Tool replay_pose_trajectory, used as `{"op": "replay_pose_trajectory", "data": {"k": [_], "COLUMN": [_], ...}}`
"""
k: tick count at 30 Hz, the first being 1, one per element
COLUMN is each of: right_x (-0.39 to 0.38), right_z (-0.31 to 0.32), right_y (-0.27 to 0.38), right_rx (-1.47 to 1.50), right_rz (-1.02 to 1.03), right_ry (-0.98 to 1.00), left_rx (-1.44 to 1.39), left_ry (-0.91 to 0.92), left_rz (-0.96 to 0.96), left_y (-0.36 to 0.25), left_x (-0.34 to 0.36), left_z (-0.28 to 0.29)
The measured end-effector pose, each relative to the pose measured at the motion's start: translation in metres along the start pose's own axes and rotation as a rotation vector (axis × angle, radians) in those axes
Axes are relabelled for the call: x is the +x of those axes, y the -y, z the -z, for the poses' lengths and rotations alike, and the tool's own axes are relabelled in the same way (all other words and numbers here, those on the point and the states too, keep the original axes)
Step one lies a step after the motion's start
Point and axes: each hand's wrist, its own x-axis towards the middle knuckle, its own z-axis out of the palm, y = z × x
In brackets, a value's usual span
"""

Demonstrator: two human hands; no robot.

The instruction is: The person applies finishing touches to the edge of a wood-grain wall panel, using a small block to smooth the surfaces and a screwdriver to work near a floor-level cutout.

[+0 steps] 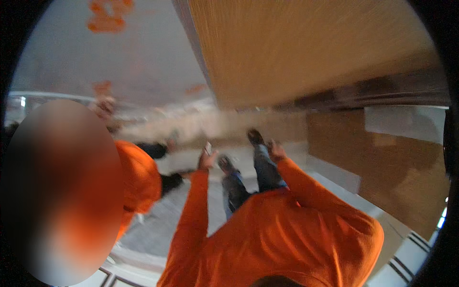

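"As we look down past our orange top, what do our hands hold?"

"Our left hand looks closed around a small pale thing, out in front of us and left of our legs; its tip stands up past the fingers, and blur hides what it is. Our right hand hangs beside our leg, fingers loosely bent; we can't tell whether it grips anything."

"How do we carry the thing well?"

"We'd hold it firmly but lightly, wrist steady, with that tip clear of our fingers and pointing away from our jeans."

"And our footing?"

"Our dark shoes are apart, the right one ahead. We'd step well clear of the other person, also in orange, whose dark legs show near our left arm."

"Farther out?"

"A brown panel bearing pale sheets is on our right, so we'd tuck that elbow in. Beyond are a grey surface with orange marks and a brown board, both blurred; we'd slow down near their edges."
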Motion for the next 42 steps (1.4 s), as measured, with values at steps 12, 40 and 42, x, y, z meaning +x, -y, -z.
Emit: {"op": "replay_pose_trajectory", "data": {"k": [12, 40, 42], "right_x": [0.124, 0.445, 0.448], "right_z": [0.067, -0.214, -0.216], "right_y": [-0.031, -0.238, -0.227], "right_rx": [-0.200, 0.037, 0.135], "right_rz": [0.071, 0.537, 0.518], "right_ry": [0.033, -0.501, -0.445], "left_rx": [0.213, 0.671, 0.682], "left_ry": [0.156, 0.076, -0.010], "left_rz": [-0.255, -0.582, -0.556], "left_y": [0.147, 0.266, 0.268], "left_x": [0.152, 0.466, 0.457], "left_z": [-0.182, -0.335, -0.331]}}
